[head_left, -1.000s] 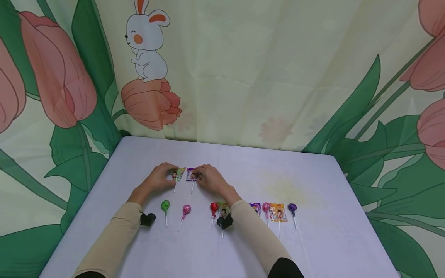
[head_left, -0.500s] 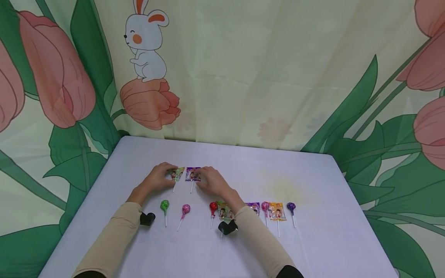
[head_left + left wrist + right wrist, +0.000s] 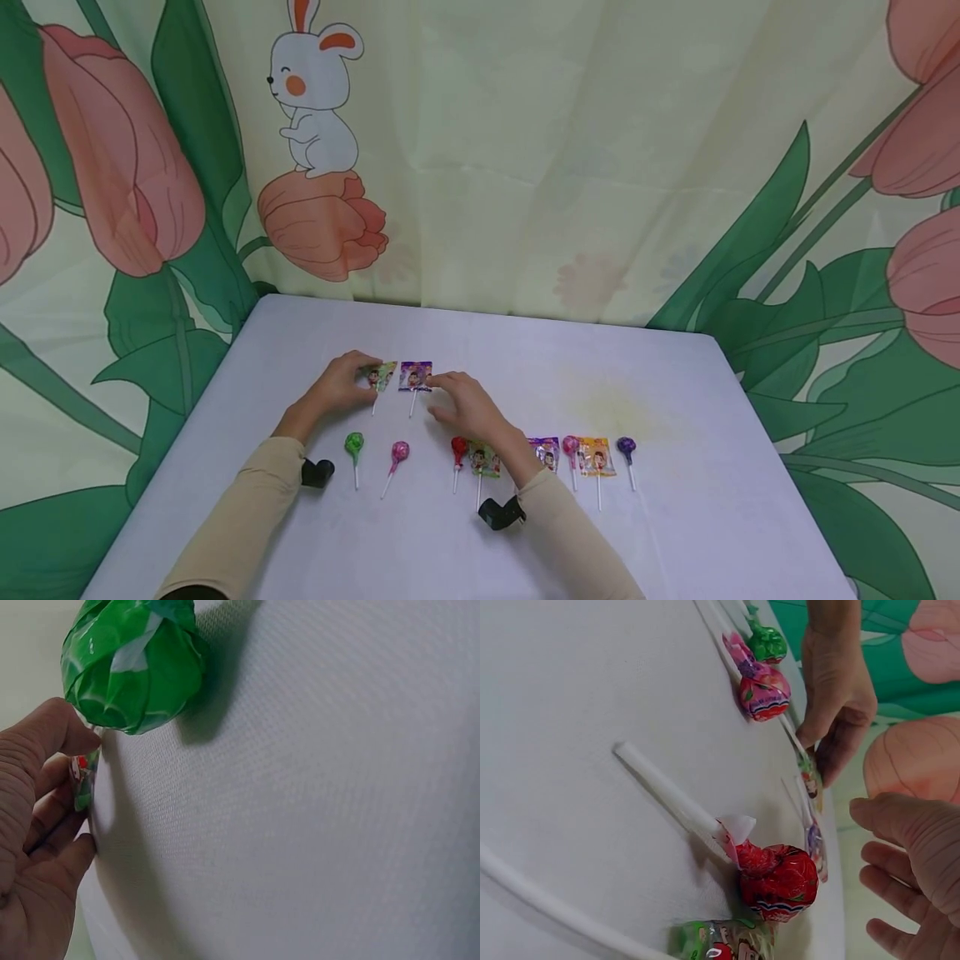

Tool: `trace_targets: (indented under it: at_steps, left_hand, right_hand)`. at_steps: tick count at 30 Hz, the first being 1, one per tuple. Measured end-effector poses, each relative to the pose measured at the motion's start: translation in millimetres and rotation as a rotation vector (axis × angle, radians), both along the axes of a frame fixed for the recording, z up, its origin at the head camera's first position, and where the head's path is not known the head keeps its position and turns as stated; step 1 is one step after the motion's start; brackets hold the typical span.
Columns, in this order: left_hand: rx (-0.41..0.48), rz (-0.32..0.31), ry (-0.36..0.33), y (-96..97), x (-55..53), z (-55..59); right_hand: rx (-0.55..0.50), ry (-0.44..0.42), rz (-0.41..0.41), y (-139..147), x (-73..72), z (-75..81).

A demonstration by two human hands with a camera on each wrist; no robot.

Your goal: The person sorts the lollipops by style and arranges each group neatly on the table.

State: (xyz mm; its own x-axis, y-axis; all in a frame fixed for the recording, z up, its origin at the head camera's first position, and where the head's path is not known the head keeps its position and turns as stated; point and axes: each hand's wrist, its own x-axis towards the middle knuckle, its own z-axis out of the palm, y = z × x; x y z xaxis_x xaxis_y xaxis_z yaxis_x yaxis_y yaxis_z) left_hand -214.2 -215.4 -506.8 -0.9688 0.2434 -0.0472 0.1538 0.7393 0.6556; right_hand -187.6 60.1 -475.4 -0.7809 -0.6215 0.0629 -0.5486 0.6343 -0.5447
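Observation:
At the back left of the table, my left hand (image 3: 339,385) pinches a flat lollipop in a green-yellow wrapper (image 3: 384,373), its white stick pointing toward me. Part of that wrapper is hidden behind the fingers in the left wrist view. Just to its right lies a flat lollipop in a purple wrapper (image 3: 415,375). My right hand (image 3: 471,407) is beside the purple one, fingers spread and holding nothing, with a fingertip right at the wrapper's edge. In the right wrist view, the gap between thumb and fingers shows nothing in it.
Nearer me lie a green ball lollipop (image 3: 354,443), a pink one (image 3: 400,452) and a red one (image 3: 459,450). Further right are another green flat lollipop (image 3: 485,460), a purple flat one (image 3: 546,451), a second pink ball (image 3: 571,446), an orange flat one (image 3: 597,457) and a dark purple ball (image 3: 626,447).
My right hand has let go of the purple flat lollipop and drawn back toward the right and nearer me, its fingers opening. My left hand has stayed on the green flat lollipop.

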Motion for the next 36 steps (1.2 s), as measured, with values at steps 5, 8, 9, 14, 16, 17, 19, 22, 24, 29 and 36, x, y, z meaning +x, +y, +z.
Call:
trace_targets:
  at_steps: [5, 8, 9, 14, 16, 17, 19, 22, 24, 29, 36]
  left_hand:
    - [0.01, 0.006, 0.006, 0.8, 0.9, 2.4]
    - [0.009, 0.011, -0.003, 1.4, 0.9, 3.0]
    - [0.008, 0.011, -0.006, 1.6, 0.9, 2.8]
    - [0.003, 0.008, -0.009, 1.6, 0.4, 0.6]
    - [0.001, 0.005, -0.008, 1.1, 0.4, 0.3]
    - [0.002, 0.003, -0.006, 0.8, 0.3, 0.3]
    - [0.005, -0.003, 0.002, 0.2, 0.0, 0.3]
    - [0.004, -0.009, 0.006, 0.2, -0.3, 0.8]
    - [0.001, -0.008, 0.004, 0.3, -0.5, 0.7]
    - [-0.001, -0.001, -0.008, 1.5, 0.1, 2.5]
    - [0.002, -0.008, 0.004, 1.8, -0.5, 2.0]
  right_hand:
    - [-0.029, -0.032, -0.03, 5.2, 7.8, 2.1]
    - [-0.037, -0.025, -0.032, 8.1, 11.4, 3.0]
    - [-0.04, -0.021, -0.031, 9.1, 12.5, 3.3]
    - [-0.073, -0.016, -0.028, 13.8, 19.8, 4.7]
    - [-0.081, -0.017, -0.033, 15.3, 22.7, 4.4]
    - [-0.081, -0.015, -0.036, 16.1, 24.1, 4.0]
    - [-0.08, -0.013, -0.043, 17.5, 26.7, 2.8]
    - [-0.084, -0.012, -0.052, 20.2, 30.1, 0.9]
    - [-0.098, -0.013, -0.052, 21.6, 32.7, 1.2]
    - [-0.128, -0.001, -0.04, 25.4, 38.2, -0.4]
    - [-0.137, 0.0, -0.04, 31.2, 42.6, -2.9]
